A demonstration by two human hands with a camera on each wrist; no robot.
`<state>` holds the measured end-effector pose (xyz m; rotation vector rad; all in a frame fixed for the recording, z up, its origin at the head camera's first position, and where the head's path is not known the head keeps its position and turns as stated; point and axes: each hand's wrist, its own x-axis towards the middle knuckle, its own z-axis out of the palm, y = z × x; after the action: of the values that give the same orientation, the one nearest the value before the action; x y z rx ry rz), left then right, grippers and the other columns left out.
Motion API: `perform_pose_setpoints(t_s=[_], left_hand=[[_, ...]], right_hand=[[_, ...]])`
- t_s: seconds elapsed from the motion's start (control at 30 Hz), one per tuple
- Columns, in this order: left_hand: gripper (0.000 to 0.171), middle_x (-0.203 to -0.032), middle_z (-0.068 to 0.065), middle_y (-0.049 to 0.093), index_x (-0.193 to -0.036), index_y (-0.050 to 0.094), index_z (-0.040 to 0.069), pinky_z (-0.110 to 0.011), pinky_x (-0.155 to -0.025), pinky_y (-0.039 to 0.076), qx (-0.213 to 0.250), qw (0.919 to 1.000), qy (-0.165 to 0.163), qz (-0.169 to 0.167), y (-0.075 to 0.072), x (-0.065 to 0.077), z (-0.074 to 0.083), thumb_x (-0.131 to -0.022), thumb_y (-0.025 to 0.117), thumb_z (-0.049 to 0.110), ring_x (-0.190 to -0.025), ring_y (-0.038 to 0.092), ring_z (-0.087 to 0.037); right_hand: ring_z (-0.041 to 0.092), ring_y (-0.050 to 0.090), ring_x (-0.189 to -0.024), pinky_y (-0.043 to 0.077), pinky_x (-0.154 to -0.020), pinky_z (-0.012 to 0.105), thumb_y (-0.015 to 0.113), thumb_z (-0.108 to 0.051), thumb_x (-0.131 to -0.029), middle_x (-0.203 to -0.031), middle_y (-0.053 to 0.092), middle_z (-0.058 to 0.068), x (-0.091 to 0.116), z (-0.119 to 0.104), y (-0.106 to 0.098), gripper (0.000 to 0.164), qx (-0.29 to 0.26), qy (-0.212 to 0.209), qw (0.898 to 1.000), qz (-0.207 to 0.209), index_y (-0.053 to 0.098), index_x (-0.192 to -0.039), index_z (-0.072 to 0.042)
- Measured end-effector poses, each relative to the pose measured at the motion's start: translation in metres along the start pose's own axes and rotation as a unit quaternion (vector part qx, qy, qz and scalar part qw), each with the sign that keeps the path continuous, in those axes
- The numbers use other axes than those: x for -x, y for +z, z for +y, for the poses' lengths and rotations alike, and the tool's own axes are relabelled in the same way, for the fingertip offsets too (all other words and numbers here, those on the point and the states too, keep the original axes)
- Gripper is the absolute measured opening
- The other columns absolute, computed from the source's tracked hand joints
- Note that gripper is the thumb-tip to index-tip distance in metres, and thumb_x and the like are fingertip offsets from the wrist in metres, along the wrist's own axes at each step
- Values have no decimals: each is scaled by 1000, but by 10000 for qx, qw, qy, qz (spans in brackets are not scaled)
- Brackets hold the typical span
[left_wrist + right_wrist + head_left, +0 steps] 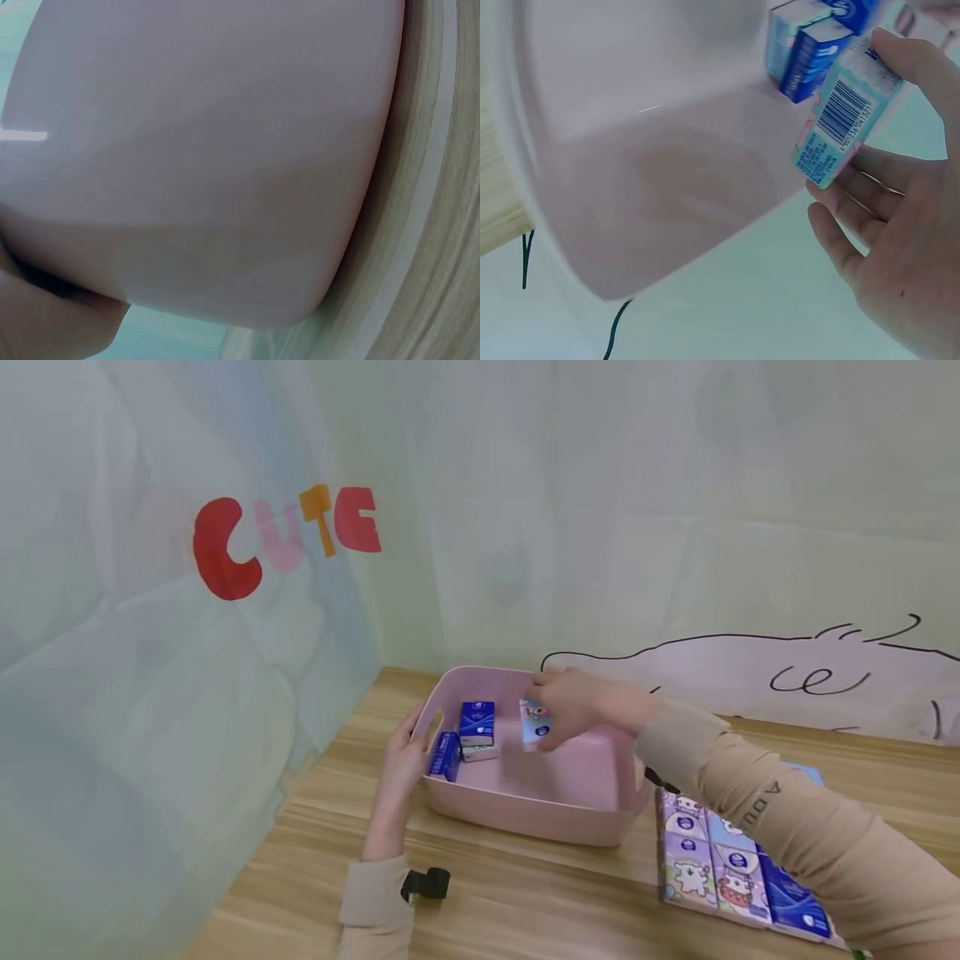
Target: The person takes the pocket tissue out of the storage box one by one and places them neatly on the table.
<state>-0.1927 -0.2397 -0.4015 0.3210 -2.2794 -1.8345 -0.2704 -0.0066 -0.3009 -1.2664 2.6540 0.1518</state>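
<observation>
A pink plastic bin [517,822] stands on the wooden table, and my left hand [403,764] grips its left side at the handle hole. In the left wrist view the bin's outer wall [217,150] fills most of the picture. Inside the bin, my right hand [581,706] holds a light-blue printed tissue pack [847,112] between thumb and fingers, its barcode side showing in the right wrist view. At the bin's left end lie a dark blue tissue pack [477,723] on top of a pale one [480,752], and another dark blue pack [446,757] leaning by the wall.
Right of the bin, several tissue packs lie in rows: purple printed ones [690,872] and a dark blue one [791,893], partly under my right sleeve [817,835]. Fabric-like walls [487,527] with coloured letters [225,552] close off the left and back of the table [315,860].
</observation>
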Motion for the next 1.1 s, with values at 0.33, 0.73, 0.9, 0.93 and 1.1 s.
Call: perform_pose_setpoints(t_s=[0.33, 0.73, 0.9, 0.93, 1.1], left_hand=[[52, -154, -18, 33, -147, 36, 2, -49, -122, 16, 26, 9998, -165, -54, -3, 2, -1, -95, 37, -1, -146, 24, -35], [51, -155, -18, 33, -147, 36, 3, -48, -122, 15, 45, 9998, -207, -69, 1, 1, -1, -96, 36, 1, -147, 23, -35], [53, -155, -17, 32, -147, 35, 2, -46, -123, 15, 165, 9997, -166, -66, 0, 1, 0, -95, 36, -2, -147, 23, -33], [53, -155, -18, 32, -147, 35, 2, -46, -123, 15, 182, 9997, -156, -73, 0, 1, 0, -95, 36, -3, -147, 23, -33], [54, -154, -19, 33, -146, 36, 0, -46, -123, 15, 201, 9997, -77, -62, 1, 0, -2, -93, 36, -5, -147, 23, -34]], right_hand=[[20, 50, -94, 46, -83, 38, 75, -46, -73, -110, 59, 6, 49, 10, -7, 78, -461, 8, 9939, 1004, 52, -134, -5], [17, 52, -100, 48, -85, 38, 82, -52, -67, -112, 58, -1, 149, 7, 11, 83, -717, 591, 9795, 1788, 54, -133, -11], [23, 55, -110, 50, -90, 48, 80, -58, -66, -120, 59, -1, 184, 1, 34, 82, -748, 727, 9723, 2089, 56, -130, -13], [23, 56, -111, 50, -90, 49, 80, -60, -65, -120, 60, -1, 190, 0, 40, 82, -720, 777, 9709, 2147, 56, -130, -14], [28, 57, -113, 48, -92, 53, 79, -66, -59, -121, 61, 2, 212, -11, 73, 86, -730, 1090, 9651, 2269, 58, -126, -17]])
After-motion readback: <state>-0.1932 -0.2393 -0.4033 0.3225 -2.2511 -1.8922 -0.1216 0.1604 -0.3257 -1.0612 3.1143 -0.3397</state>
